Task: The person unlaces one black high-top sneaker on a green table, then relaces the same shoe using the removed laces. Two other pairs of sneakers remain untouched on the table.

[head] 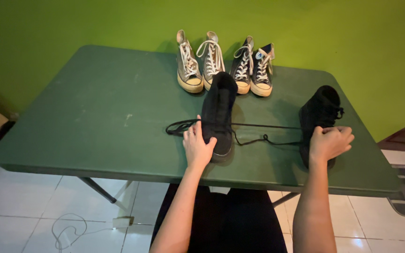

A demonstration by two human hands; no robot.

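Note:
Two black high-top shoes lie on a dark green table [94,117]. My left hand [197,147] rests on the toe side of the unlaced black shoe [218,110] in the middle, fingers curled on its edge. My right hand [330,142] is closed over the toe of the other black shoe [321,110] at the right. A long black lace [258,139] runs loose across the table between the two shoes, with a loop at the left of the middle shoe.
Two pairs of laced high-top sneakers stand at the table's far edge: a grey pair [198,63] and a navy pair [254,68]. A green wall rises behind. White floor tiles with a thin white cable [69,229] lie below left.

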